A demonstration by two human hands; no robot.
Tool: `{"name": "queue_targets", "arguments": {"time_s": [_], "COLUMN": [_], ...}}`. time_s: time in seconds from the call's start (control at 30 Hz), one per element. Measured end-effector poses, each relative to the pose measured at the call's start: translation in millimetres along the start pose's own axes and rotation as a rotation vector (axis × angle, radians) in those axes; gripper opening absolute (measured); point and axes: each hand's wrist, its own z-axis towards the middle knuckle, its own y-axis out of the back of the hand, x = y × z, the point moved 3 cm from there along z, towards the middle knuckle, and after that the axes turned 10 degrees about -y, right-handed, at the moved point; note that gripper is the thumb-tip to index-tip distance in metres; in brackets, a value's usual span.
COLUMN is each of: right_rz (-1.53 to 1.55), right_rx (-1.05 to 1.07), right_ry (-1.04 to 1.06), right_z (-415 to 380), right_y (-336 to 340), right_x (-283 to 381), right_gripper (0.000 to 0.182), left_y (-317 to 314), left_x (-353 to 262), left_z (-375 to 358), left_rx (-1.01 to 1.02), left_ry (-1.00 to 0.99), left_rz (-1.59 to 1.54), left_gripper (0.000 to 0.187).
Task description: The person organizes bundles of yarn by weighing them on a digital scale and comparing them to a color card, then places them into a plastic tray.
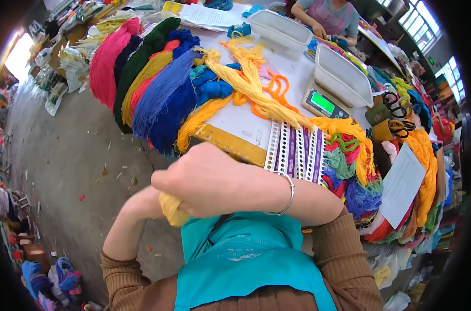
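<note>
Close to my chest, above the teal apron (245, 254), my right hand (199, 179) is closed round a bundle of pale yellow thread (171, 208), which sticks out below the fist. A silver bangle (288, 194) circles that wrist. My left hand (155, 199) lies behind the right one, and its fingers are hidden. Beyond the hands, white hole-punched cards with purple strips (296, 151) lie at the table edge. Pale yellow skeins (256, 101) stretch across the tabletop toward the cards.
Pink, green and blue skeins (165, 88) hang over the table's left edge. A scale with a green display (322, 103), white trays (341, 72), scissors (396, 103) and a paper sheet (403, 184) are at the right. A co-worker (331, 18) sits across the table.
</note>
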Motion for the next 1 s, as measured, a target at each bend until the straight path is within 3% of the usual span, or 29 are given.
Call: {"name": "queue_targets", "arguments": {"time_s": [0.07,0.13,0.17,0.23,0.27,0.3,0.33,0.37,0.4,0.43,0.47,0.53,0.6,0.67,0.73,0.8,0.87,0.93,0.97,1.0], "right_rz": [0.003,0.096,0.266,0.645,0.814,0.816,0.823,0.796,0.751,0.631,0.452,0.166,-0.04,-0.142,-0.268,-0.199,-0.11,-0.12,-0.119,-0.118], "right_rx": [-0.067,-0.116,-0.106,-0.098,-0.153,-0.207,-0.29,-0.253,-0.343,-0.342,-0.5,-0.54,-0.666,-0.731,-0.671,-0.576,-0.438,-0.439,-0.43,-0.476], "right_ry": [-0.07,-0.112,-0.113,-0.14,-0.173,-0.193,-0.196,-0.305,-0.262,-0.332,-0.281,-0.29,-0.154,-0.102,-0.101,-0.034,0.062,0.0,-0.056,-0.112], "right_z": [-1.9,-7.5,-9.4,-17.9,-21.0,-21.7,-23.5,-27.6,-29.7,-29.5,-26.7,-22.6,-21.9,-23.2,-25.3,-32.7,-43.9,-54.3,-58.1,-49.9], "right_y": [3.0,-14.4,-30.8,-57.2,-74.2,-94.4,-105.9,-99.3,-100.6,-95.5,-98.4,-85.6,-73.2,-69.2,-68.4,-71.5,-69.5,-64.8,-65.7,-79.5], "right_x": [-14.5,-39.6,-52.1,-68.1,-74.8,-85.1,-87.7,-80.9,-77.4,-71.8,-68.0,-47.2,-26.6,-22.0,-22.9,-31.7,-36.0,-43.7,-48.2,-57.8], "right_gripper": [0.028,0.029,0.027,0.023,0.023,0.023,0.022,0.022,0.018,0.018,0.02,0.016,0.012,0.008,0.015,0.02,0.035,0.034,0.033,0.034], "left_y": [-13.2,-14.9,-11.8,10.0,17.2,24.9,22.9,32.7,48.0,56.4,64.7,76.9,78.6,69.7,56.8,27.1,2.0,-19.9,-27.3,-35.7], "left_x": [-12.0,-33.2,-45.0,-75.7,-96.5,-96.9,-113.1,-118.7,-116.5,-112.2,-103.7,-59.7,-29.3,-24.3,-21.4,-15.0,-20.6,-26.4,-35.9,-23.2], "left_z": [15.6,24.4,27.4,36.8,37.0,38.1,43.4,45.9,46.5,46.6,44.0,33.7,9.3,-9.3,-13.9,4.1,17.4,24.8,33.9,22.4], "left_rx": [0.303,0.426,0.345,0.018,-0.179,-0.281,-0.515,-0.476,-0.442,-0.349,-0.261,-0.107,-0.16,-0.029,0.105,0.859,0.834,0.733,0.502,0.509], "left_ry": [-0.182,-0.256,-0.278,-0.317,-0.216,-0.269,-0.219,-0.213,-0.213,-0.193,-0.172,-0.162,-0.132,0.186,0.481,0.348,0.325,0.029,-0.067,-0.07], "left_rz": [-0.301,-0.382,-0.417,-0.386,-0.385,-0.293,-0.199,0.144,0.488,0.781,1.078,1.562,1.581,1.137,0.675,0.739,-0.067,0.002,-0.042,-0.042], "left_gripper": [0.036,0.045,0.061,0.074,0.081,0.074,0.064,0.057,0.051,0.047,0.044,0.039,0.038,0.037,0.038,0.049,0.074,0.085,0.093,0.093]}}
